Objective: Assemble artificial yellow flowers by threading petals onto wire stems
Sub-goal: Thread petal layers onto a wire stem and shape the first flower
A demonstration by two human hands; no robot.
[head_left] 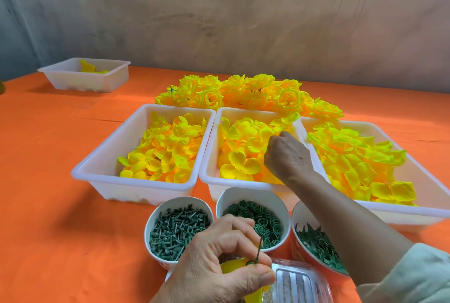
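The left hand [219, 261] sits low at the near edge, thumb and fingers pinching a thin green wire stem [258, 250] with a yellow petal [232, 266] at its base; it hovers over the gap between the bowl of green pins [179, 227] and the bowl of green rings [261, 221]; the right hand [287, 156] reaches into the middle tray [231, 183], fingers curled down among loose petals [243, 164], and whether they grip one I cannot tell; its forearm crosses that tray's near right corner and the third bowl [314, 242]; left tray [108, 139] and right tray [401, 211] stand rim to rim with the middle one; finished flowers [243, 93] lie piled behind them; a clear plastic box [299, 283] lies just beside the left hand; open orange cloth [48, 181] stretches leftward to a far tray [85, 81].
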